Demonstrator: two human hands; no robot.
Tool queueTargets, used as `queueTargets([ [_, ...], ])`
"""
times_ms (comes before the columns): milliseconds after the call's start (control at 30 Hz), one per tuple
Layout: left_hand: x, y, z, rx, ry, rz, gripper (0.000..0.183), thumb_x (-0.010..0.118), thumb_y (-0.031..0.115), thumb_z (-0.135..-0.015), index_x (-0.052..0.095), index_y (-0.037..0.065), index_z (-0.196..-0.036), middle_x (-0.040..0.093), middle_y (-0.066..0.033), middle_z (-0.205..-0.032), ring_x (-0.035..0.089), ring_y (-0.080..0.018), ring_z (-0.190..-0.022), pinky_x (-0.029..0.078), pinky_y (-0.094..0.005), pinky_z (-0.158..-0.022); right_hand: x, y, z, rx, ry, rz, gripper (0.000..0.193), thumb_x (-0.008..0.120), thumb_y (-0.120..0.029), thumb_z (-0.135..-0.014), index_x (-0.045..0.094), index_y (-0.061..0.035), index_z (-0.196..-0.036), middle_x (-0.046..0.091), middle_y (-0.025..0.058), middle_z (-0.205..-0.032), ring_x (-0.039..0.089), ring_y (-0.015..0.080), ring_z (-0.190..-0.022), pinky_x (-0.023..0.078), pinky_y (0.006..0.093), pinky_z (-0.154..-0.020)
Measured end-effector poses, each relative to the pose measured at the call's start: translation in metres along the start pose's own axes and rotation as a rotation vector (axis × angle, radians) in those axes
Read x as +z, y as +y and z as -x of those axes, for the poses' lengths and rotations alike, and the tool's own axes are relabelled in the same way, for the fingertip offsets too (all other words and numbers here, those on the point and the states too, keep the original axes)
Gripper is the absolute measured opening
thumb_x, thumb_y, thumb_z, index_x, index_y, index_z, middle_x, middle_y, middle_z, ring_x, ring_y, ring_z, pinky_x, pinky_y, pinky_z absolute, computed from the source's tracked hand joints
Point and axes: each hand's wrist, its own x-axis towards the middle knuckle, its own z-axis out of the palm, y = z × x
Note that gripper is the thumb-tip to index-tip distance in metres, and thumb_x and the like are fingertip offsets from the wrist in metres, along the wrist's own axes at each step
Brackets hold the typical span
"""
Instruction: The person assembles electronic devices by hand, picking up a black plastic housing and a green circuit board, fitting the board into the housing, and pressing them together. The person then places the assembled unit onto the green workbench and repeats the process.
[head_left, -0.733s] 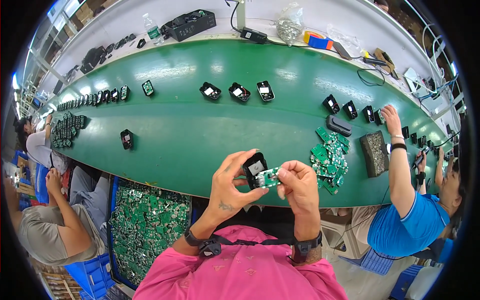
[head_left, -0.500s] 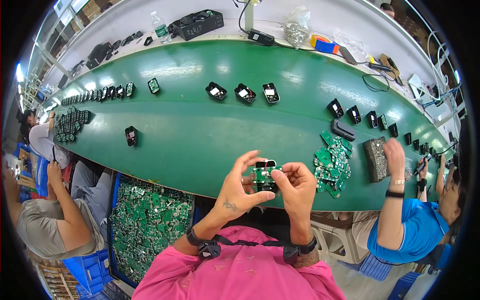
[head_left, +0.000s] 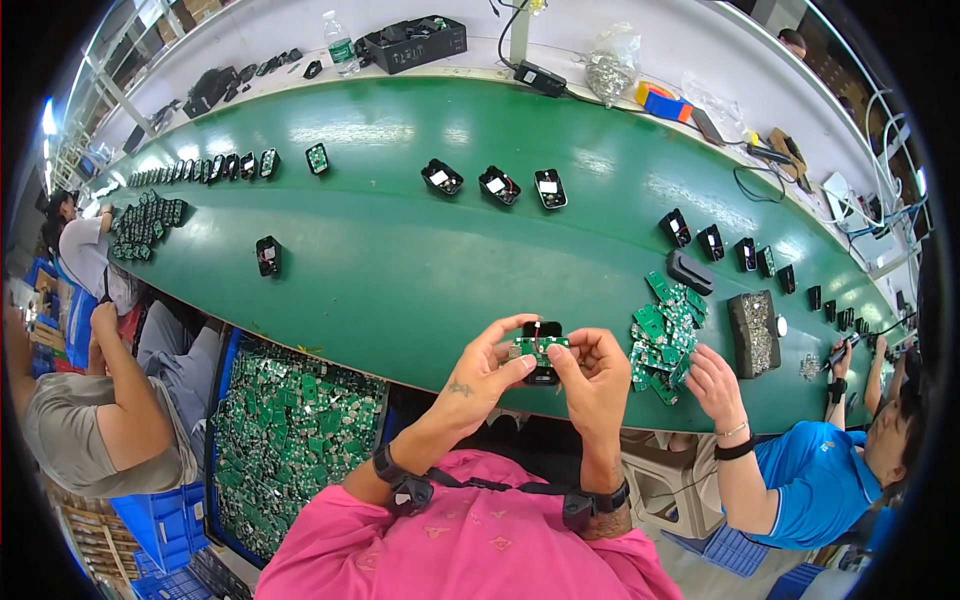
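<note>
Close in front of me, over the near table edge, both my hands grip a small black plastic case (head_left: 543, 376). A green circuit board (head_left: 530, 346) lies across the case, with a thin red wire by its top edge. My left hand (head_left: 484, 372) wraps the left side, its thumb on the board's left end. Across from it, my right hand (head_left: 598, 380) holds the right side, thumb pressed on the board's right end. The fingers behind the case are partly hidden. To the right lies a pile of loose green circuit boards (head_left: 655, 325).
A co-worker's hand (head_left: 716, 385) reaches to the board pile beside a dark rough block (head_left: 753, 335). Open black cases (head_left: 495, 186) stand in a row along the table (head_left: 400, 260). One case (head_left: 268, 256) sits nearer left. Below is a bin of boards (head_left: 290, 440).
My left thumb has come up onto the board and the left fingers have closed in around the case. The co-worker's hand has moved from the block to the board pile.
</note>
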Motion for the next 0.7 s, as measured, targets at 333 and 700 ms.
queueTargets([
  [333, 0.005, -0.007, -0.006, 0.25, 0.173, -0.311, 0.053, 0.059, -0.002, -0.093, 0.047, 0.001, -0.144, 0.058, -0.011, -0.129, 0.063, -0.0149, -0.1, 0.062, -0.0292, -0.075, 0.019, -0.013, 0.002, -0.459, 0.197, 0.543, 0.017, 0.077, -0.002, -0.082, 0.074, -0.0008, -0.099, 0.059, 0.0049, -0.084, 0.056, 0.0101, -0.063, 0.043, 0.0242, -0.054],
  [700, 0.005, -0.017, -0.001, 0.348, 0.205, -0.661, 0.064, 0.059, 0.0, -0.092, 0.039, 0.005, -0.153, 0.059, -0.0136, -0.118, 0.061, -0.0163, -0.094, 0.054, -0.0313, -0.086, 0.021, 0.001, 0.011, -0.592, -0.009, 0.509, 0.011, 0.07, 0.003, -0.086, 0.071, 0.0006, -0.097, 0.064, 0.0117, -0.086, 0.062, 0.0231, -0.074, 0.049, 0.0322, -0.061],
])
